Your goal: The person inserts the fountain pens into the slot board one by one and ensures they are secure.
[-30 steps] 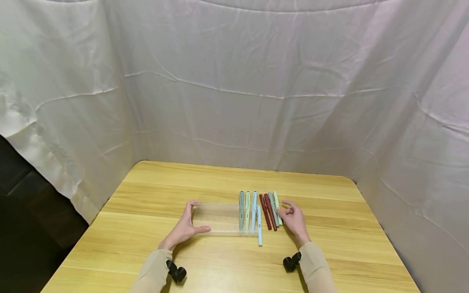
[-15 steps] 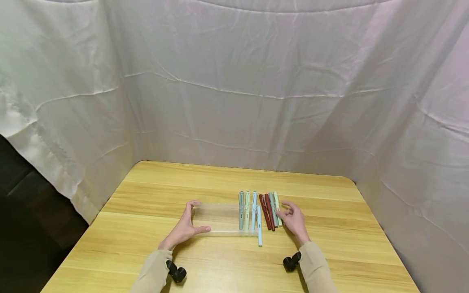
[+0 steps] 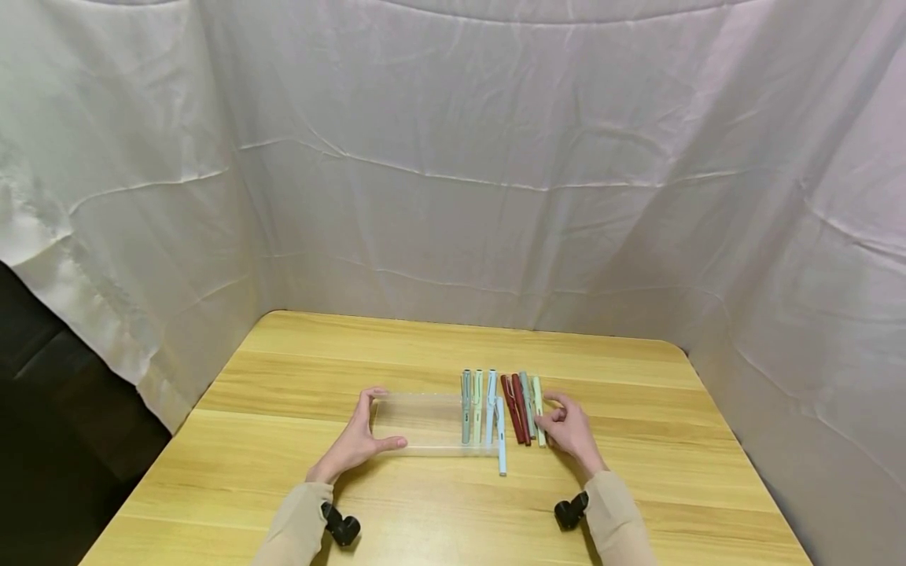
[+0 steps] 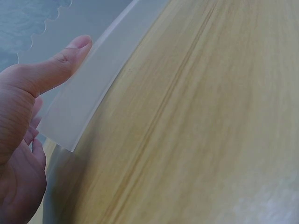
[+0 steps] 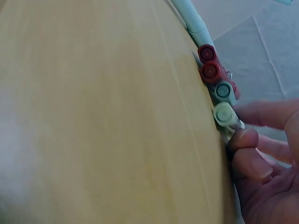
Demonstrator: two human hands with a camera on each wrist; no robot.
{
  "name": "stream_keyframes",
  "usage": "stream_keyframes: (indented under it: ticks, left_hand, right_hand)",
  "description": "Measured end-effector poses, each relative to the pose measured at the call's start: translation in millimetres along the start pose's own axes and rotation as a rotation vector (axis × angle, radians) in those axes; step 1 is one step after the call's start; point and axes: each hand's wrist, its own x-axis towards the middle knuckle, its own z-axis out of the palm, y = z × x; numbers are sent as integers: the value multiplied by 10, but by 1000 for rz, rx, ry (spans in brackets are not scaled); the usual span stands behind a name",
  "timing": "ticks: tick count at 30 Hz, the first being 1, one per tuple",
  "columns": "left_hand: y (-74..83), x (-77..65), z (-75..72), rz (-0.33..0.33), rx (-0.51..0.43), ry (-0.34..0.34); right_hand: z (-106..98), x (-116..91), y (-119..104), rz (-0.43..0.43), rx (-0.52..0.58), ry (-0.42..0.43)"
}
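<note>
A clear plastic pen stand (image 3: 418, 420) with a scalloped edge (image 4: 45, 25) lies in the middle of the table. My left hand (image 3: 354, 444) grips its left end, thumb over the front side and fingers round the back. Across the stand's right part lie a grey-green pen (image 3: 465, 417), a light green pen (image 3: 478, 417) and a light blue pen (image 3: 491, 409). My right hand (image 3: 572, 432) pinches another light green pen (image 5: 224, 114), at the right end of a row with two dark red pens (image 5: 210, 71) and a second grey-green pen (image 5: 224, 90).
A second light blue pen (image 3: 502, 448) lies at the stand's right end, reaching past its front edge. The wooden table (image 3: 439, 519) extends on all sides. Pale curtains (image 3: 453, 196) hang behind and beside it.
My right hand has drawn the light green pen slightly toward me and to the right, parting it from the grey-green pen. My left hand and the stand have stayed put.
</note>
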Motion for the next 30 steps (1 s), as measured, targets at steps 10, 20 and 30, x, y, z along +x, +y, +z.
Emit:
stream_keyframes:
  ticks: [10, 20, 30]
  left_hand:
    - [14, -5, -3, -14, -10, 1]
    - [29, -9, -10, -26, -11, -2]
    - [20, -10, -8, -19, -10, -3]
  right_hand:
    - [-8, 111, -17, 9, -64, 16]
    - [-15, 104, -40, -1, -97, -1]
    - [-25, 109, -58, 2, -115, -6]
